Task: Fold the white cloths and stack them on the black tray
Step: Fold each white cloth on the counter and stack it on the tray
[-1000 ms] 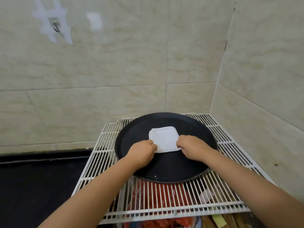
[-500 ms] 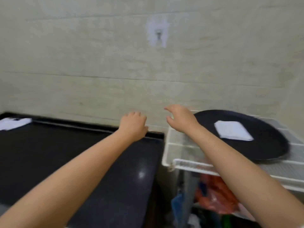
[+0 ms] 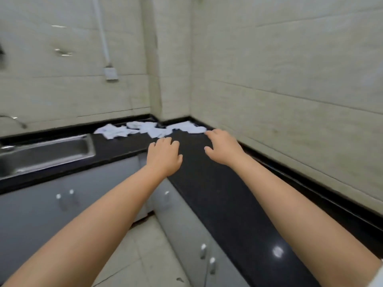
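I am reaching both empty hands, left hand [image 3: 164,155] and right hand [image 3: 222,147], fingers loose and apart, over the glossy speckled black counter [image 3: 217,199]. The rumpled, soft white cloths [image 3: 149,129] are lying at its far corner; I judge pinching one single edge best. The tray is not showing.

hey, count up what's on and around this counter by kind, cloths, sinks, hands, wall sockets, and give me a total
White cloths: about 4, a loose overlapping pile in the counter corner, exact number hard to tell
Sink: 1
Hands: 2, left hand and right hand, both holding nothing
Wall socket: 1
Total: about 8
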